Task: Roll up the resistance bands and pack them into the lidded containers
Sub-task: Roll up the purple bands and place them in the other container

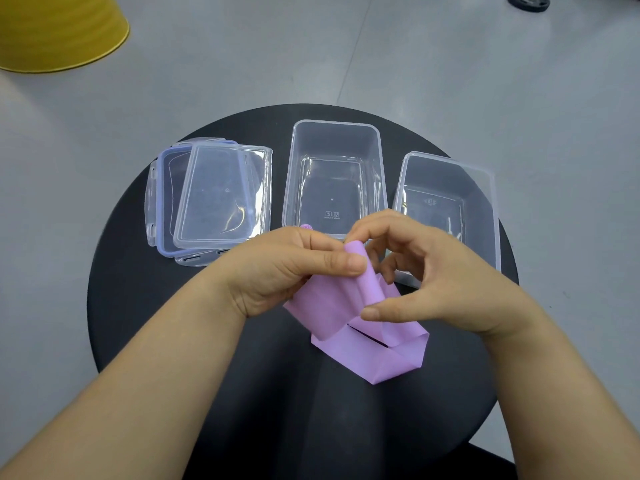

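The left hand [284, 268] and right hand [426, 278] meet over the round black table [145, 306], both pinching the rolled end of a lilac resistance band [367, 351]: the left thumb presses along the roll, the right thumb and fingers close on its lower part. The unrolled length hangs below the hands and lies folded on the table. Just beyond the fingers stand two open clear containers [334, 174] [450, 202]. Beyond the left hand lie two stacked lids [214, 199].

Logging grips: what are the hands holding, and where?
Both hands, left and right, pinch the purple resistance band at its rolled-up end.
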### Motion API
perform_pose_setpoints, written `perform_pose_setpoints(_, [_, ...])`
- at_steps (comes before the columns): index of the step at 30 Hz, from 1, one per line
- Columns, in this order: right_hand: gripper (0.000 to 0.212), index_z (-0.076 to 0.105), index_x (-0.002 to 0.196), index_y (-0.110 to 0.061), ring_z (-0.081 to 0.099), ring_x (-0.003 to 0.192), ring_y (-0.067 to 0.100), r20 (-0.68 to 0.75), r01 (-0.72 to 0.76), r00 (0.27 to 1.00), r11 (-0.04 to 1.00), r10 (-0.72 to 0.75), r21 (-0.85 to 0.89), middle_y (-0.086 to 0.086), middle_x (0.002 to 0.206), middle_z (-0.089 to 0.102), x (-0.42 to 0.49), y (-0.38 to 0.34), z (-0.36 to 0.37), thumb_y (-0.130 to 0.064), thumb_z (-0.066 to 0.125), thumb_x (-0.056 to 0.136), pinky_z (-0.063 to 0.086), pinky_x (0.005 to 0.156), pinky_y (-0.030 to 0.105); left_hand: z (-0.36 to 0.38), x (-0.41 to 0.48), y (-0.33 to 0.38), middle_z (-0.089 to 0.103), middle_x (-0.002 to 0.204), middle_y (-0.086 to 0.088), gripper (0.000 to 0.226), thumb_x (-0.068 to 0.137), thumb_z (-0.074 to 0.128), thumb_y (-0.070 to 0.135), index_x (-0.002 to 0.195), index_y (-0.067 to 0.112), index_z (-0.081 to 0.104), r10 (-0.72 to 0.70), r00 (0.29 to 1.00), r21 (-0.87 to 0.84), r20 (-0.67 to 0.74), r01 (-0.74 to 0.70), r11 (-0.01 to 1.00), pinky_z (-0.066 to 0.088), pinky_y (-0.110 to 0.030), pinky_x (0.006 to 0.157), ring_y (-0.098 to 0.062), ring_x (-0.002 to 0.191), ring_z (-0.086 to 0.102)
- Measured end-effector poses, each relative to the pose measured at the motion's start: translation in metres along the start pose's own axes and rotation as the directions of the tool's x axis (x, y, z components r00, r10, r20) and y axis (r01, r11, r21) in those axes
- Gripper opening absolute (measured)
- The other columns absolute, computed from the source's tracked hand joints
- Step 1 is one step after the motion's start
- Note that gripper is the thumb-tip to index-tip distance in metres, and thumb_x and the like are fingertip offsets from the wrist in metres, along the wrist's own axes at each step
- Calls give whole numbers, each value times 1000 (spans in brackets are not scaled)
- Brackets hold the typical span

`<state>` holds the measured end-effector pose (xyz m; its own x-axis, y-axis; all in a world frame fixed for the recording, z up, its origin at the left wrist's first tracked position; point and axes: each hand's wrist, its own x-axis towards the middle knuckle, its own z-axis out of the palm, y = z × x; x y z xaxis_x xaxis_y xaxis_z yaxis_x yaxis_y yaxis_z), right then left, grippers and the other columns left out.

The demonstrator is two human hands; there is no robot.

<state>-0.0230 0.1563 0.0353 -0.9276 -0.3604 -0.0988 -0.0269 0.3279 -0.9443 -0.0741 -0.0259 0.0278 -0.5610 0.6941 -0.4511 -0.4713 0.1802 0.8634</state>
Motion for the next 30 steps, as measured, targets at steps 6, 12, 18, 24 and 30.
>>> perform_pose_setpoints(6, [62, 60, 112, -40, 58, 84, 17, -58, -84, 994, 977, 97, 195, -16, 106, 62, 2, 3, -1, -38, 78, 53, 55, 75, 33, -3, 3, -3, 72, 85, -8, 14, 65, 77, 23, 73, 12, 75, 72, 986, -49, -153, -81, 996, 53, -25, 73, -18, 79, 66])
perform_pose_setpoints(12, [34, 65, 95, -28, 67, 90, 9, -307, -76, 939, 962, 158, 262, -6, 92, 72, 9, 5, 4, -33, 79, 65, 51, 88, 30, 1, 8, -3, 72, 93, -5, 19, 71, 73, 33, 83, 19, 76, 279, 914, 38, -295, -281, 959, 45, -31, 79, -15, 86, 63])
perform_pose_setpoints(18, [21, 67, 81, -22, 66, 71, 3, -446, 35, 888, 952, 110, 304, -9, 73, 72, 10, -2, 11, -32, 69, 62, 50, 66, 13, 9, 6, -2, 74, 89, -1, 23, 65, 77, 24, 87, 17, 72, 347, 864, 8, -365, -370, 929, 53, -22, 78, -12, 84, 69])
perform_pose_setpoints(24, [17, 66, 82, -20, 63, 66, -3, -483, 86, 873, 957, 62, 279, -14, 70, 69, 12, -2, 11, -24, 68, 65, 46, 61, 8, 11, 3, 1, 74, 86, 1, 26, 60, 73, 29, 85, 24, 71, 413, 817, 104, -403, -407, 907, 53, -19, 74, -11, 83, 68])
perform_pose_setpoints(30, [15, 67, 81, -24, 63, 65, -2, -489, 117, 873, 975, -8, 192, -17, 70, 68, 10, 0, 8, -15, 70, 70, 46, 61, 8, 10, 3, 0, 74, 90, -1, 18, 68, 79, 32, 86, 28, 74, 439, 815, 205, -378, -388, 898, 55, -30, 82, -19, 89, 68])
